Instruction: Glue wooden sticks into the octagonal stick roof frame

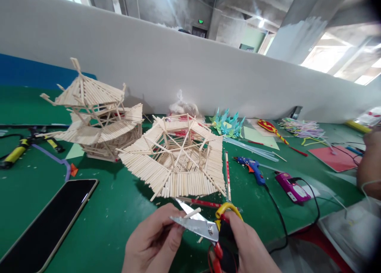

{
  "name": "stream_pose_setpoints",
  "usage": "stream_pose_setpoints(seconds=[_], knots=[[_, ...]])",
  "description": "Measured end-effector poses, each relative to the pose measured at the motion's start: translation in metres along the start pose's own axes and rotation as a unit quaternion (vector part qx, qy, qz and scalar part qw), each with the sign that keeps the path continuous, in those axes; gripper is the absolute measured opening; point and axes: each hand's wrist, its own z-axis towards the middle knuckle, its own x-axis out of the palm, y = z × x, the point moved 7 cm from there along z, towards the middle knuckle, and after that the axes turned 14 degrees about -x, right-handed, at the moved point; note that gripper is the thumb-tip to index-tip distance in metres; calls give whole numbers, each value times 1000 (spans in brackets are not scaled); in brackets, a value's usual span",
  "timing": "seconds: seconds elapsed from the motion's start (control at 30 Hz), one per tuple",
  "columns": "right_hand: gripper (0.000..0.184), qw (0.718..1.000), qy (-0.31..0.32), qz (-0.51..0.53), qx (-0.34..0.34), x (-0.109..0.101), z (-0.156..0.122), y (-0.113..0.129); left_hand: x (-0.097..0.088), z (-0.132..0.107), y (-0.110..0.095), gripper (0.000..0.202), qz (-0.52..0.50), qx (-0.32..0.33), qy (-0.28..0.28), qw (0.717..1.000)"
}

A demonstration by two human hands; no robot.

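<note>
At the bottom middle of the head view, the left hand (153, 241) pinches a small wooden stick (192, 213) between its fingertips, and the stick pokes up between the open blades of the scissors (200, 224). The right hand (247, 245) is closed around the scissor handles, which are yellow, red and black. The blades are spread, one pointing left and one pointing up toward the middle of the frame.

Just above the hands, in the middle, sits a big roof made of sticks (175, 161) — flat and wide, lying on the green table (119, 209). To its left, in the upper left, stands a taller stick tower (95, 118) with two roofs. A black phone (47, 225) lies face up in the lower left, its screen dark. Yellow and black tools (18, 151) lie at the far left edge.

To the right of the big roof lie a blue glue gun (251, 167) and a pink gadget (291, 187) with a black cord. Behind them are teal paper cranes (228, 124) and a pile of pale colored straws (300, 128) — both near the white wall. A red sheet (336, 157) lies at the right. At the right edge another person's arm (370, 165) shows, blurry.

No writing can be read anywhere; a green sign far up on the back wall is too small to tell.
</note>
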Motion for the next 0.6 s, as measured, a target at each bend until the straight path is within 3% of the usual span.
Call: stream_pose_setpoints(seconds=[0.13,0.27,0.4,0.6], knots=[[58,999,17,8,26,1,3,-2,-3,0,-1,26,-9,-2,-14,1000],[50,997,18,17,73,-3,7,0,1,1,2,22,-9,-41,-6,999],[51,996,25,24,81,-3,11,3,3,-1,8,7,-35,-77,0,996],[40,994,42,26,98,-3,9,0,8,-3,16,12,-61,-141,20,988]])
